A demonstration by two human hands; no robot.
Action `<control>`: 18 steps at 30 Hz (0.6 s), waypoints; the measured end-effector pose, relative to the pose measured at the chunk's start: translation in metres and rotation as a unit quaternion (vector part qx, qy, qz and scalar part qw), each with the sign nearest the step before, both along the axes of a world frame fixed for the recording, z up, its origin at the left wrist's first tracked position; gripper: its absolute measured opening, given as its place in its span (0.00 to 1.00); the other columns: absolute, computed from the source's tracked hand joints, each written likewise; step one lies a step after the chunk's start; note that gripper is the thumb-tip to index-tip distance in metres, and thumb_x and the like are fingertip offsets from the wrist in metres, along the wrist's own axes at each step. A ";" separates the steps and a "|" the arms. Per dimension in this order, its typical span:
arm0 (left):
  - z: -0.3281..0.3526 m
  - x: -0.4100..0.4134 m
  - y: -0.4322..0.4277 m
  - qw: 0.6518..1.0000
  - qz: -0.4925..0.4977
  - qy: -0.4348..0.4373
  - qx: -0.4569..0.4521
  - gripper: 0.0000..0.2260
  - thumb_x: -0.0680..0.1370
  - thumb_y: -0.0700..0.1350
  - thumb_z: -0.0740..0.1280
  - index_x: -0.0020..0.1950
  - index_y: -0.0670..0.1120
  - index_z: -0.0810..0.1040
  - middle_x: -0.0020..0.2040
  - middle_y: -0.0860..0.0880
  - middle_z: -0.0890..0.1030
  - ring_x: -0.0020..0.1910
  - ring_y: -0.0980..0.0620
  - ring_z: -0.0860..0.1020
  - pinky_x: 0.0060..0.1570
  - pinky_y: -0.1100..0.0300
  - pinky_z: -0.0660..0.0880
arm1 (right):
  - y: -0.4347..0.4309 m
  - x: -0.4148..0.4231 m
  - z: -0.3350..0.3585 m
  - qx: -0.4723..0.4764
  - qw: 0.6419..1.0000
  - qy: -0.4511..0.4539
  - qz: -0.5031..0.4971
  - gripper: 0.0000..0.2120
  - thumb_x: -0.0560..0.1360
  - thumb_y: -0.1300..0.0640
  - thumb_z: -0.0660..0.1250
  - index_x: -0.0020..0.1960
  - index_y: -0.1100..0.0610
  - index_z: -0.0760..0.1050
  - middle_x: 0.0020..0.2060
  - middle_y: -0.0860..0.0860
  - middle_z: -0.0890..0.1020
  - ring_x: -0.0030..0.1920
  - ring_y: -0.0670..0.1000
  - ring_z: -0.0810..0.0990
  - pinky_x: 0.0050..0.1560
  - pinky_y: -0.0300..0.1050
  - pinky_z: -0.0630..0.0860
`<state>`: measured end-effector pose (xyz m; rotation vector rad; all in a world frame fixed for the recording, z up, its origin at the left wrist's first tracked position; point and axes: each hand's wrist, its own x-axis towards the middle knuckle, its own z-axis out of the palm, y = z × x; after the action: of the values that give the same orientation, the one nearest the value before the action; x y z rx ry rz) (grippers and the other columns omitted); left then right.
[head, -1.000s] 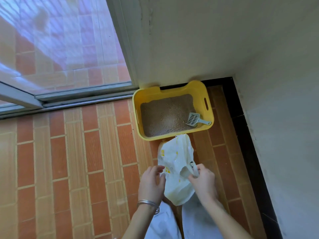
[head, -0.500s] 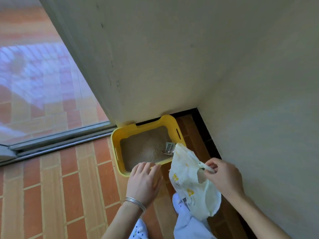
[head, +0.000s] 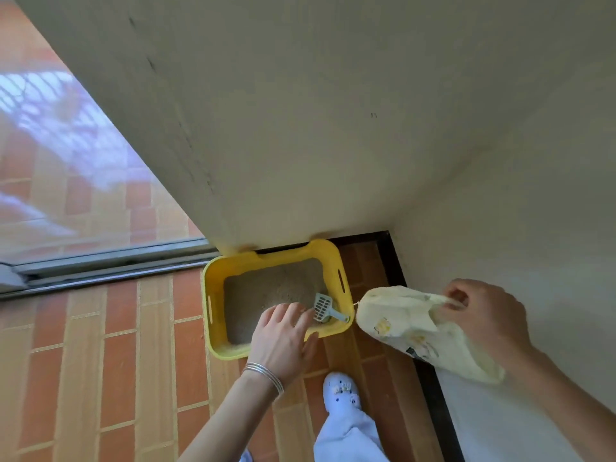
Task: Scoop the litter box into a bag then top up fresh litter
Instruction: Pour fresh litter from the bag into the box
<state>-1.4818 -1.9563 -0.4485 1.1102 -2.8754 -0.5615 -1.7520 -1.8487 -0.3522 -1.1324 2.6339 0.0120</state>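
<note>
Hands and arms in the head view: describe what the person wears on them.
Both forearms are bare, with no sleeves showing and no gloves. The left hand has a stack of thin silver bangles at the wrist. The right hand shows no bracelet, watch or ring that I can make out.

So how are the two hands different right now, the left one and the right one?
The left hand is open, fingers spread, over the yellow litter box near the scoop; the right hand is closed, pinching the pale bag. The left holds nothing and wears bangles; no bangles show on the right. Both are bare.
</note>
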 end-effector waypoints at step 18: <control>-0.034 -0.065 -0.022 0.999 0.040 -0.009 -0.008 0.18 0.72 0.54 0.56 0.53 0.50 0.81 0.47 0.51 0.82 0.43 0.49 0.81 0.42 0.55 0.78 | -0.095 -0.095 -0.110 0.012 0.985 -0.099 0.144 0.04 0.70 0.58 0.68 0.43 0.52 0.75 0.37 0.45 0.76 0.37 0.47 0.75 0.33 0.39 0.64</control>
<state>-1.5464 -1.9786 -0.4821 1.2275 -2.8293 -0.5260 -1.8472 -1.9441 -0.4617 -1.4183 2.2743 -0.0120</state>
